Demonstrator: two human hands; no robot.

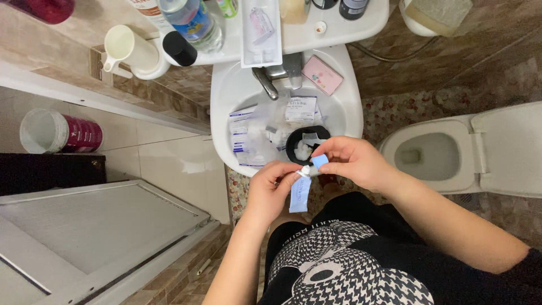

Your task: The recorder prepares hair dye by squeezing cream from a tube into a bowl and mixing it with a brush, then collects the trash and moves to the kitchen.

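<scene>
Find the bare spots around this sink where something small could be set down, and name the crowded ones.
Bare: the sink rim left of the tap. Crowded: the basin, filled with packets and a black cup; the back ledge, lined with bottles.

White sink (353,107) — packets (300,108), black bowl (302,146) inside.

Red bottle (42,8) cut by top edge
</scene>
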